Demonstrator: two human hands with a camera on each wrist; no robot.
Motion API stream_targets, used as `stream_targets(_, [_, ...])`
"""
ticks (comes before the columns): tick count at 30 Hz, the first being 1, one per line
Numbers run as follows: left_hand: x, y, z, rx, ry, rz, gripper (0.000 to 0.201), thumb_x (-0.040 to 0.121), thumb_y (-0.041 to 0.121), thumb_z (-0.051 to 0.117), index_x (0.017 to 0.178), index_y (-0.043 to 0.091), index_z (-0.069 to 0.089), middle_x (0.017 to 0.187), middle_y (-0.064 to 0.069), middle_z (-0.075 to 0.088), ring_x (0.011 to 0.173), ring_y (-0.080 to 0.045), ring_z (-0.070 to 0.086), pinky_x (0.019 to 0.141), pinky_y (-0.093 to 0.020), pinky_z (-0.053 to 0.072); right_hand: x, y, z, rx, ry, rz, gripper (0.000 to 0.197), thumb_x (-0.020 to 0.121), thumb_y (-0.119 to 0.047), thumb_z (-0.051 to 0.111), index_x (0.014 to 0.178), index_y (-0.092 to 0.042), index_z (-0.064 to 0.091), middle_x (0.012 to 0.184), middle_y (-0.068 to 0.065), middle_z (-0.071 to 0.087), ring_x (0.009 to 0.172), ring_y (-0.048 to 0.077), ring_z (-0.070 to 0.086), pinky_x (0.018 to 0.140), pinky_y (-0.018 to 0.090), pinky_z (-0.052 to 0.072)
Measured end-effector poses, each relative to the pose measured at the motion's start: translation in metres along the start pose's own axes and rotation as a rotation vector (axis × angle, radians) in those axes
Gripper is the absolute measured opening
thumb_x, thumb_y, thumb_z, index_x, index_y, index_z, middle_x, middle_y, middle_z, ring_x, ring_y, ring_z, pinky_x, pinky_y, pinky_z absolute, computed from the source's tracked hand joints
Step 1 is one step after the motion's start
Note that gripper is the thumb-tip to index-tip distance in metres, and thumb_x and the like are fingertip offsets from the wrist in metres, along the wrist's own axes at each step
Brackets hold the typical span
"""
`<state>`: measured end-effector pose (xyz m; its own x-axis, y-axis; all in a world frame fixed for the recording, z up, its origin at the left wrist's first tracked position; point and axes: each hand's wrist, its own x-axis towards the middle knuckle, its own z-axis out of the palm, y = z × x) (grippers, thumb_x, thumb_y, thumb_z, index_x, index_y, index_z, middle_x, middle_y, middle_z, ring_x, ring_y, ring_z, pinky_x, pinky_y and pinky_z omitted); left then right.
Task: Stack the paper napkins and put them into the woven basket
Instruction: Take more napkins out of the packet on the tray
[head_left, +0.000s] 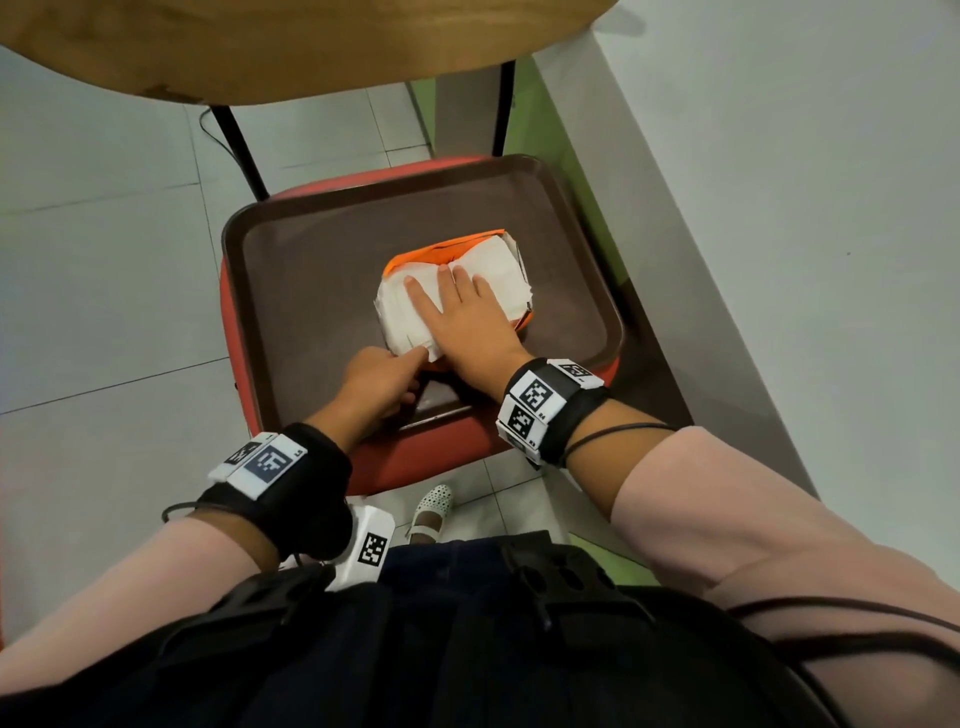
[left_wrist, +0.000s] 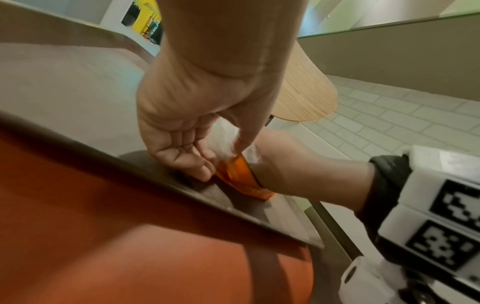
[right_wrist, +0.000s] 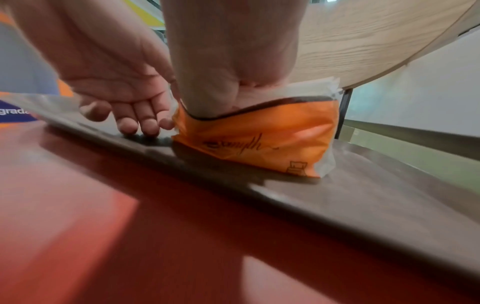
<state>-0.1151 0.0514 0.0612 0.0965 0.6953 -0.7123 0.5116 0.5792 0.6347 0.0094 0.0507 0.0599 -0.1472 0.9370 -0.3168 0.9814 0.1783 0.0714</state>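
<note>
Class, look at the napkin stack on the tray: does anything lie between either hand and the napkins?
Nothing visible does. The right hand lies flat on the napkins; the left hand touches their near corner. No woven basket is in view.

**Tray on the chair, napkins at its centre**

I see the tray (head_left: 291, 291) lying on the chair seat (head_left: 415, 457), which stands below the tabletop (head_left: 260, 47) at 12 o'clock. The napkins (head_left: 498, 270) sit in the wrapper (head_left: 415, 255), slightly toward 3 o'clock of the tray's centre. My right hand (head_left: 467, 317) lies flat on top of the napkins. My left hand (head_left: 379, 384) is at 7 o'clock of the stack, its fingertips touching the stack's near corner. A shoe (head_left: 434, 512) rests on the floor at 6 o'clock, in front of the chair seat.
</note>
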Motion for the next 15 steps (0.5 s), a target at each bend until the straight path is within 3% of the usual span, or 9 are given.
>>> stream_targets(5, [0.001, 0.001, -0.003, 0.079, 0.018, 0.053, 0.041, 0.082, 0.043, 0.057, 0.084, 0.003, 0.065, 0.073, -0.009, 0.062, 0.061, -0.021, 0.055, 0.046, -0.023, 0.037, 0.005, 0.009, -0.007, 0.032, 0.013, -0.038, 0.072, 0.091, -0.034, 0.049, 0.150, -0.012, 0.013, 0.148, 0.031, 0.028, 0.136, 0.041, 0.030, 0.108, 0.047, 0.028])
stream_targets(8, [0.001, 0.001, -0.005, 0.069, -0.010, 0.042, 0.037, 0.079, 0.039, 0.062, 0.087, 0.003, 0.065, 0.070, -0.007, 0.058, 0.058, -0.017, 0.052, 0.043, -0.020, 0.036, 0.006, 0.012, -0.011, 0.042, 0.043, -0.052, 0.071, 0.086, -0.031, 0.053, 0.147, -0.013, 0.021, 0.143, 0.028, 0.038, 0.129, 0.038, 0.040, 0.101, 0.045, 0.035])
stream_targets(12, [0.000, 0.002, -0.005, 0.034, -0.023, 0.052, 0.028, 0.078, 0.030, 0.065, 0.085, 0.003, 0.066, 0.068, -0.007, 0.057, 0.054, -0.016, 0.050, 0.037, -0.018, 0.034, 0.003, -0.006, -0.003, 0.024, 0.036, 0.056, 0.066, 0.095, -0.023, 0.041, 0.151, -0.018, 0.006, 0.149, 0.034, 0.023, 0.140, 0.044, 0.023, 0.109, 0.056, 0.024])
stream_targets(15, [-0.002, 0.004, -0.002, -0.039, -0.018, 0.036, 0.020, 0.075, 0.026, 0.066, 0.067, 0.008, 0.063, 0.052, -0.003, 0.055, 0.048, -0.018, 0.049, 0.037, -0.018, 0.037, 0.004, -0.012, 0.001, 0.033, 0.058, 0.093, 0.064, 0.097, -0.018, 0.037, 0.151, -0.019, 0.004, 0.147, 0.037, 0.023, 0.139, 0.047, 0.022, 0.110, 0.057, 0.022])
